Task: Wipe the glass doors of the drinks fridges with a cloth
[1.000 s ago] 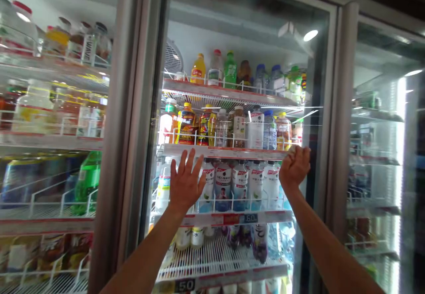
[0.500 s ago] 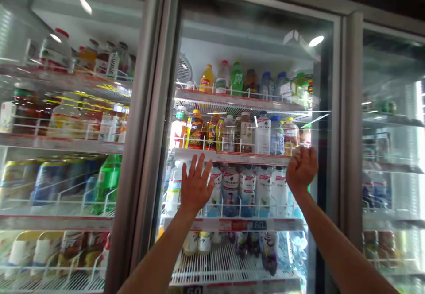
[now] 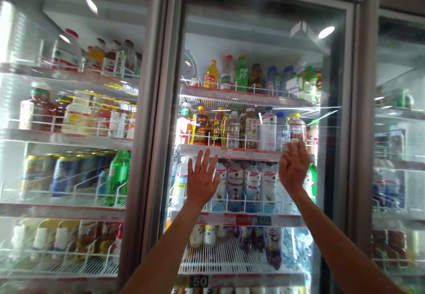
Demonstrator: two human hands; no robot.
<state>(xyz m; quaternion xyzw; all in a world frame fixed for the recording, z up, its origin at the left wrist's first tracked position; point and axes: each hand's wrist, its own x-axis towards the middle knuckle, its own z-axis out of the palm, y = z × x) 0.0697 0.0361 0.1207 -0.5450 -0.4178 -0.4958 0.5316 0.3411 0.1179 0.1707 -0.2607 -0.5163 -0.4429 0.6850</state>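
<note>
Facing bottles [image 3: 252,188], probably heavy and slick.
Before the shelf's front edge [image 3: 245,153], we're holding left hand [image 3: 201,184] splayed, empty; right hand [image 3: 294,166] curled, grasp unclear. Waist grips likely suit.

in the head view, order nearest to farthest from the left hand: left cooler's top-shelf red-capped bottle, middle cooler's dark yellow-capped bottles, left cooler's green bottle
From the left hand:
1. Dark yellow-capped bottles: above it.
2. Green bottle: off to its left, roughly level with it.
3. Red-capped bottle: farther left and higher up.
</note>
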